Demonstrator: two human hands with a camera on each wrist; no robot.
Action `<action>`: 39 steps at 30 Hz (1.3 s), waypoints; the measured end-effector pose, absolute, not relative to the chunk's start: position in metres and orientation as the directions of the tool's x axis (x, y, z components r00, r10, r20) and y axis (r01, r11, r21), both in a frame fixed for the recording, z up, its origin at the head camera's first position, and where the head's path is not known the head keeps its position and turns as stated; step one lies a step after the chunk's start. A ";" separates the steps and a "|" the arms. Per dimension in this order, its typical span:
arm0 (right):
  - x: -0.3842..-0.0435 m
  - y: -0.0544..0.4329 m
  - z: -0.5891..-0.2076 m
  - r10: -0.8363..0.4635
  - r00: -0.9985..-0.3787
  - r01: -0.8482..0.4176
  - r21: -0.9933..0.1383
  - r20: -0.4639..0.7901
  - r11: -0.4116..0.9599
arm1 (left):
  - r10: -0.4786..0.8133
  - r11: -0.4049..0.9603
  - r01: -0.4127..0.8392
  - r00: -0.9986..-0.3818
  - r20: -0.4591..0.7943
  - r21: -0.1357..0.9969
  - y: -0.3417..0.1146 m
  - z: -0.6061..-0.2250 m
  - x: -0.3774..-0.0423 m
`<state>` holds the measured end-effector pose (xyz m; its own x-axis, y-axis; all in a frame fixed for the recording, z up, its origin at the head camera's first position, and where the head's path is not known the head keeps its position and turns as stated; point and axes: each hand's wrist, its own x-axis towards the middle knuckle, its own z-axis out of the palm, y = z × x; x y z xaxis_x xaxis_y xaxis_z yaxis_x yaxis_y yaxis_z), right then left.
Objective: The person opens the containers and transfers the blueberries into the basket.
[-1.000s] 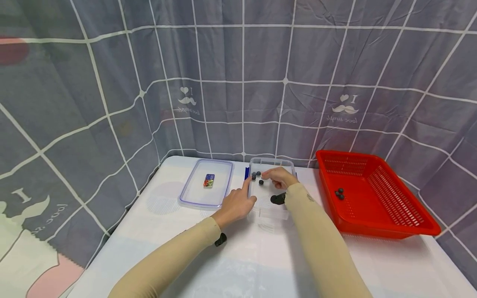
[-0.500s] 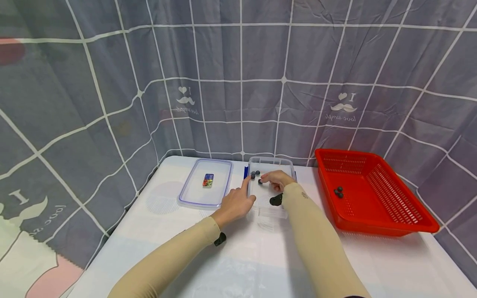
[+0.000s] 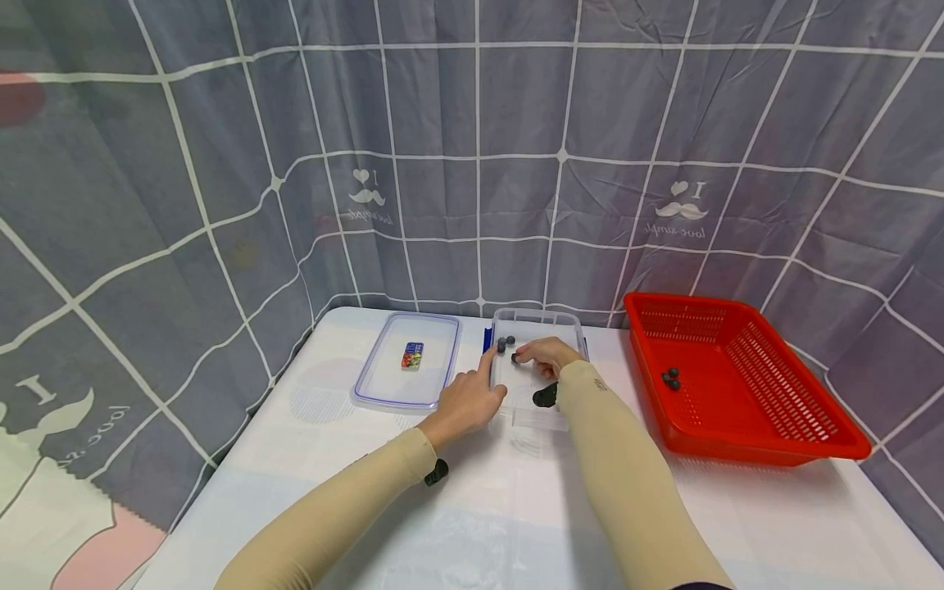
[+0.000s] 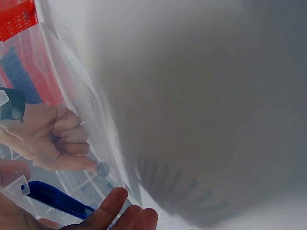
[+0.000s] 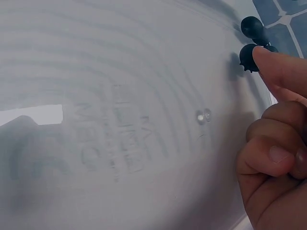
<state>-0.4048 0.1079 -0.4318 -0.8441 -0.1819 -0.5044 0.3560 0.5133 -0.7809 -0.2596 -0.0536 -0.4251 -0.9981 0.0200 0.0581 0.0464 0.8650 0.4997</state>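
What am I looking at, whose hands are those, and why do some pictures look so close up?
Those are a person's own hands, not a robot's. A camera on the head looks forward and down at the white table. Small cameras on the wrists take the close-ups.

On the table are a clear box, a flat lid with a colourful label, and a red basket with a few dark balls, perhaps blueberries.

The left hand touches the box's side. The right hand touches a dark ball inside the box; I can't tell whether it's pinched.
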 end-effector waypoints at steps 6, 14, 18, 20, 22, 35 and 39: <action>-0.401 0.108 -0.426 -0.195 -0.850 0.332 -0.786 -0.489 0.521 | 0.017 0.863 0.044 -0.998 0.058 0.503 -0.053 -0.424 -0.260; -0.403 0.107 -0.427 -0.179 -0.864 0.318 -0.785 -0.471 0.532 | 0.017 0.863 0.046 -0.998 0.063 0.504 -0.053 -0.422 -0.260; -0.402 0.107 -0.427 -0.184 -0.870 0.299 -0.786 -0.458 0.541 | 0.017 0.858 0.046 -0.998 0.062 0.512 -0.053 -0.422 -0.259; -0.400 0.107 -0.428 -0.185 -0.870 0.295 -0.783 -0.457 0.548 | 0.017 0.857 0.043 -0.998 0.056 0.514 -0.053 -0.423 -0.258; -0.399 0.107 -0.430 -0.190 -0.869 0.290 -0.780 -0.458 0.555 | 0.017 0.856 0.040 -0.999 0.049 0.516 -0.053 -0.425 -0.257; -0.405 0.105 -0.423 -0.221 -0.896 0.209 -0.805 -0.385 0.555 | 0.024 0.851 0.056 -0.997 0.067 0.522 -0.055 -0.426 -0.256; -0.409 0.102 -0.413 -0.249 -0.893 0.190 -0.815 -0.375 0.548 | 0.019 0.857 0.047 -0.998 0.060 0.512 -0.054 -0.424 -0.256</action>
<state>-0.4089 0.1023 -0.4130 -0.8931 -0.2486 -0.3749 0.1896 0.5478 -0.8149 -0.2565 -0.0540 -0.4238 -0.9980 0.0193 0.0601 0.0474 0.8574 0.5124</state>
